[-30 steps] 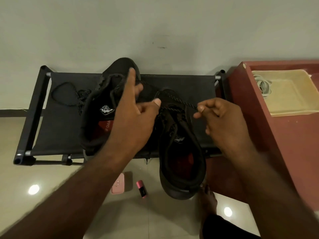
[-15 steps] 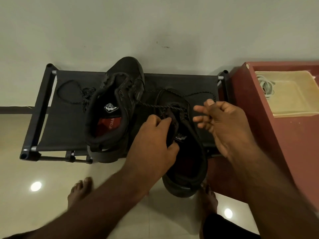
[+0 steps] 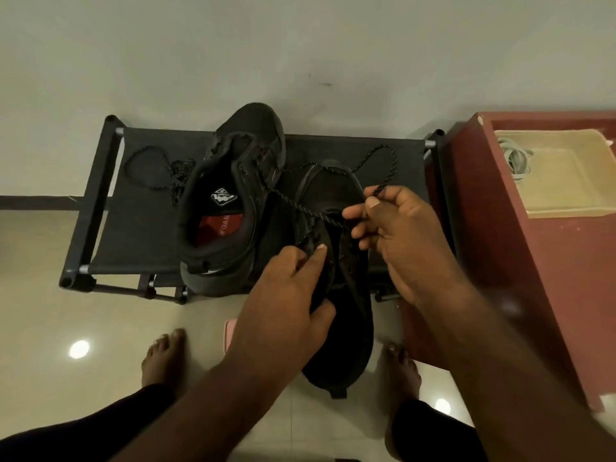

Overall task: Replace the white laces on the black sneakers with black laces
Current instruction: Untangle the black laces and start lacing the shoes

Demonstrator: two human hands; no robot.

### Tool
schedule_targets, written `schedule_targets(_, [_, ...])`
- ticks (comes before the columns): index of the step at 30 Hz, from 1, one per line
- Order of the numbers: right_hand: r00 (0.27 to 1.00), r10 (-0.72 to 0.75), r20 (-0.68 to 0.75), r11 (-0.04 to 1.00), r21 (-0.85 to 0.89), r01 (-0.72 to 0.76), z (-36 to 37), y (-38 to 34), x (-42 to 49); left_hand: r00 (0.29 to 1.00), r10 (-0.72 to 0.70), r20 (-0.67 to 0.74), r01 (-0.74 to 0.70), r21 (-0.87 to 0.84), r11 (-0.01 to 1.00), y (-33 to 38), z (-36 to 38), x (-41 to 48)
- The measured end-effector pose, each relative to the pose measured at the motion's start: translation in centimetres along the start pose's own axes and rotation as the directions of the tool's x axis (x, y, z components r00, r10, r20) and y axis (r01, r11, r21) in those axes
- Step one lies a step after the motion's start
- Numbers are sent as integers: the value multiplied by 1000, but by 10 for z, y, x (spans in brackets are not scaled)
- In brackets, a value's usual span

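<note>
Two black sneakers on a black fabric rack [image 3: 140, 235] against the wall. Left sneaker [image 3: 233, 201] sits on the rack, opening toward the camera, red insole showing. Right sneaker [image 3: 346, 328] overhangs the front edge, heel toward the person.

Left hand [image 3: 286, 295] grips the right sneaker at the tongue and eyelet area, fingers curled in from above, thumb round the side. Right hand [image 3: 410, 241] pinches the end of a speckled black lace [image 3: 300, 206] between thumb and forefinger. The lace crosses the right sneaker's upper, and a loop of it lies on the rack past the toe (exact eyelets too dark to tell).

A second black lace [image 3: 150, 168] lies loose on the rack, left of the left sneaker. White laces [image 3: 515, 160] lie coiled in a cream tray [image 3: 566, 208] on the red cabinet [image 3: 533, 278], just right of the rack.

Bare feet [image 3: 163, 358] on the tiled floor, a pink item [image 3: 230, 331] partly hidden behind the left wrist
</note>
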State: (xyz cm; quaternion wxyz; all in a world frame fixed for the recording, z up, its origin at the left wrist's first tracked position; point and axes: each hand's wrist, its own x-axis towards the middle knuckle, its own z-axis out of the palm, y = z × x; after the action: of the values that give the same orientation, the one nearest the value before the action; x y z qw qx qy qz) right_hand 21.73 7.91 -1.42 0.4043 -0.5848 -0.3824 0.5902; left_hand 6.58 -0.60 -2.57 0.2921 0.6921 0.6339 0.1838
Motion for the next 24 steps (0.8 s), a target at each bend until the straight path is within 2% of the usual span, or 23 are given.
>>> schedule_targets(4, [999, -37, 9, 997, -74, 38, 1, -4, 0, 1000, -13, -18, 12, -94, 996, -9, 4, 2])
schedule_targets(11, [982, -105, 157, 931, -332, 153, 9, -3, -1, 999, -34, -9, 32, -128, 991, -11, 12, 0])
schedule_targets(16, [971, -213, 110, 839, -488, 239, 18, 5, 0, 999, -38, -8, 36, -137, 990, -11, 11, -2])
schedule_targets(24, [938, -344, 47, 773, -553, 311, 32, 11, -4, 999, -42, 9, 43, -140, 989, -10, 10, -1])
